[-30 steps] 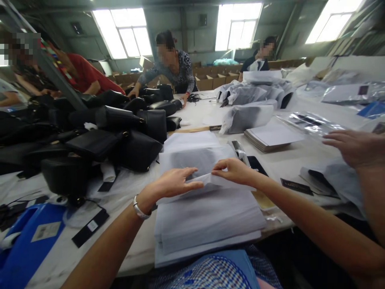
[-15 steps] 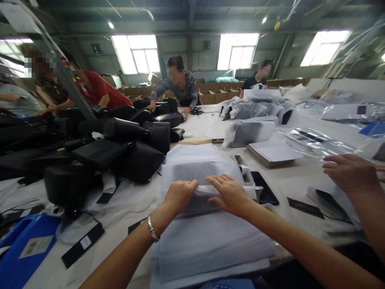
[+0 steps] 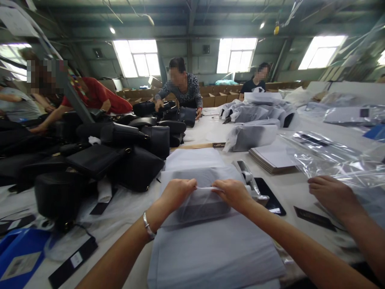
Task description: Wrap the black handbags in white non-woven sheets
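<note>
White tissue sheets [image 3: 216, 257] stacked at table edge nearest. Left hand [image 3: 177, 194] and right hand [image 3: 233, 194] both closed, pinching top fold of tissue-wrapped bag [image 3: 198, 200] lying on the stack. Co-worker's hand [image 3: 331, 194] at right, loosely curled. Beyond left: heap of black bags [image 3: 120, 148].

The wrapped bundle [image 3: 195, 192] is covered in thin, matt white tissue paper, half see-through over something dark. The stack of sheets [image 3: 216, 253] below is the same soft, smooth paper. The handbags [image 3: 132, 152] look like black leather with a dull sheen. The phone [image 3: 269, 196] has a glossy black glass face. The bags [image 3: 327, 154] are clear, shiny, crinkled plastic. The bracelet [image 3: 147, 226] is polished metal.
</note>
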Tool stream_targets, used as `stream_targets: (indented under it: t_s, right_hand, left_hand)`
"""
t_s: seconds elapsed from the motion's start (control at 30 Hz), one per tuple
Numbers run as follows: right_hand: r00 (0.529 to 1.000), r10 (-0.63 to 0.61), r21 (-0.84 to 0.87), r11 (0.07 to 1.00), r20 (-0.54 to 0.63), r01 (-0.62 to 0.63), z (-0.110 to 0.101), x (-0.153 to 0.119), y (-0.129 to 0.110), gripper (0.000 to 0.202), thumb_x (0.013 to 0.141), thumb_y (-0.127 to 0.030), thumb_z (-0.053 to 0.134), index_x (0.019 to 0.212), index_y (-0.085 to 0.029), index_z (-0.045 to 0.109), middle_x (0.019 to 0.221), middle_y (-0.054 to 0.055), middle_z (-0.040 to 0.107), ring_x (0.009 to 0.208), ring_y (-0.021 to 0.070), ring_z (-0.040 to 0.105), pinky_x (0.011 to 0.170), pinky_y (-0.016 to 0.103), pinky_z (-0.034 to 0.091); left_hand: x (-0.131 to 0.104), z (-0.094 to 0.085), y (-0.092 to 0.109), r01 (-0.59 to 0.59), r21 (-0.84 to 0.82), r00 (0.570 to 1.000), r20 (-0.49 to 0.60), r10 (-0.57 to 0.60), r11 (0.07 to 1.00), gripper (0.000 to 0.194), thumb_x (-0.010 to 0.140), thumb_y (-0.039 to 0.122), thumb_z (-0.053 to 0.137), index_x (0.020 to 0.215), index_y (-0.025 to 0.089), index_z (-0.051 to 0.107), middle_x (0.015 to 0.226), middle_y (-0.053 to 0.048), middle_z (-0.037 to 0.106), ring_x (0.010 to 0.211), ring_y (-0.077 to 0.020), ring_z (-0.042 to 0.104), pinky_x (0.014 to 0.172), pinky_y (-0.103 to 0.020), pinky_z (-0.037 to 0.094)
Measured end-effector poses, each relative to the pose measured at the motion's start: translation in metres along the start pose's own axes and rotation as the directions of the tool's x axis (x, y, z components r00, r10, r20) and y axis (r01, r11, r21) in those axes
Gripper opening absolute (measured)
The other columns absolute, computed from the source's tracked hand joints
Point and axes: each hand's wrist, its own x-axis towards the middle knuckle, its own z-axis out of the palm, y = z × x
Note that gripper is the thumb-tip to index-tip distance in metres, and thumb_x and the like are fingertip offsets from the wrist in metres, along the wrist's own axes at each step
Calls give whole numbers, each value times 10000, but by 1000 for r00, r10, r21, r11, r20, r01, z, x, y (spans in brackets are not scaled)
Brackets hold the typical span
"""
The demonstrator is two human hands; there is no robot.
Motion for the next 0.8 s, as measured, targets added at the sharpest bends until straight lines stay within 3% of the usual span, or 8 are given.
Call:
stream_targets:
  t_s: [0.07, 0.17, 0.3, 0.43, 0.63, 0.7, 0.8]
  right_hand:
    - [1000, 1, 19, 1000, -3, -1, 0, 2, 2, 124, 910, -352, 626, 987, -274, 685, 917, -5, 759, 830, 204, 699, 666, 275, 382]
    - [1000, 7, 47, 999, 1, -7, 1, 3, 6, 111, 891, -340, 647, 968, -272, 689, 920, -9, 759, 821, 196, 699, 655, 271, 372]
    - [1000, 23, 68, 997, 1, -23, 3, 5, 9, 136, 891, -383, 649, 954, -271, 693, 896, -8, 761, 802, 197, 701, 646, 275, 365]
    - [999, 42, 77, 996, 4, -42, 5, 5, 10, 136, 879, -388, 667, 946, -274, 698, 880, -9, 764, 790, 200, 702, 644, 277, 360]
    - [999, 46, 91, 995, 8, -46, 5, 9, 10, 148, 908, -401, 627, 924, -267, 688, 878, -5, 756, 797, 195, 692, 648, 274, 356]
    - [999, 48, 90, 995, -5, -47, 5, 12, 11, 140, 911, -391, 623, 915, -262, 680, 884, -4, 750, 806, 191, 686, 650, 272, 355]
    - [998, 51, 90, 995, -26, -48, 5, 15, 11, 172, 907, -422, 627, 908, -255, 666, 883, 2, 741, 798, 188, 678, 646, 271, 356]
  left_hand:
    - [2, -6, -4, 20, -90, 999, 28, -18, 996, 210, 950, 392, 542, 1076, 258, 641, 929, -20, 756, 842, -224, 717, 652, -266, 456]
    - [-1, -18, -8, 65, -214, 993, 114, -41, 975, 440, 826, 431, 707, 1226, 286, 596, 1017, -3, 753, 942, -236, 703, 713, -273, 477]
    - [-8, -28, -10, 146, -145, 978, 174, -120, 979, 364, 812, 291, 720, 1166, 277, 639, 980, -2, 757, 948, -245, 698, 742, -288, 482]
    - [-11, -26, -13, 173, -146, 979, 134, -154, 974, 282, 839, 283, 687, 1121, 287, 666, 993, -8, 756, 940, -236, 700, 758, -292, 491]
    - [-11, -16, -14, 257, -137, 963, 124, -241, 957, 370, 859, 275, 670, 1224, 316, 623, 942, -3, 761, 896, -240, 711, 760, -320, 523]
    - [-13, -13, -9, 259, -72, 965, 49, -256, 963, 439, 882, 237, 640, 1311, 289, 569, 955, -23, 755, 891, -236, 706, 844, -368, 528]
    - [-22, 0, 10, 205, 52, 954, -236, -187, 977, 490, 914, 137, 565, 1390, 232, 496, 1184, -84, 697, 1111, -256, 638, 1091, -509, 380]
